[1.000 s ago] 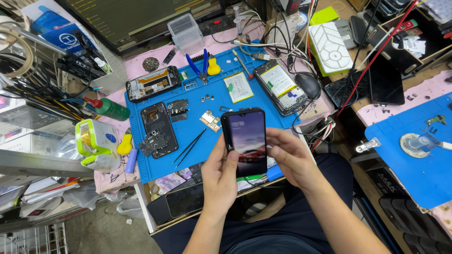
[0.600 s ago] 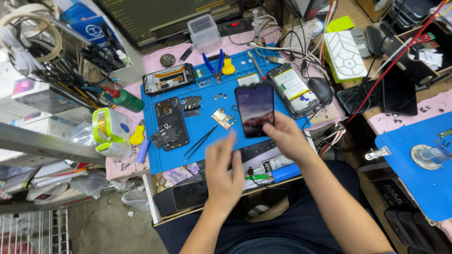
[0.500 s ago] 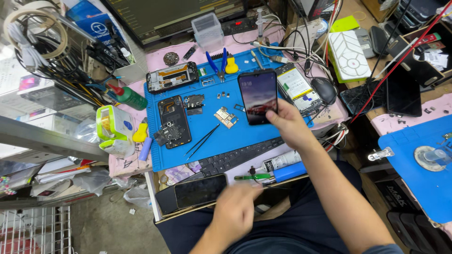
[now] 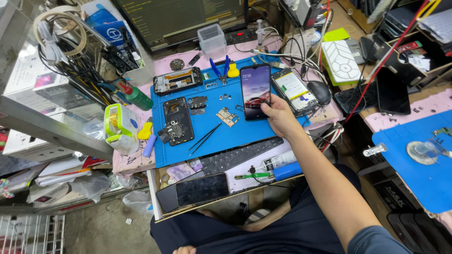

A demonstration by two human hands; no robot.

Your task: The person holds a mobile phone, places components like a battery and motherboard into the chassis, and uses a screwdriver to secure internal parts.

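Slim black smartphone w/ lit screen (image 4: 255, 92) is held upright over the blue silicone repair mat (image 4: 235, 131), near its far edge. Right hand (image 4: 278, 115) is clamped on the phone's lower right corner, thumb on the screen's bottom edge. Left hand (image 4: 184, 250) sits low at the frame's bottom by the lap, well apart from the mat; only partly in view, grip can't be told. On the mat left of the phone: opened phone chassis w/ exposed board (image 4: 177, 126), black tweezers (image 4: 205, 138). Dark-screened phone (image 4: 201, 189) lies on the near shelf below the mat.
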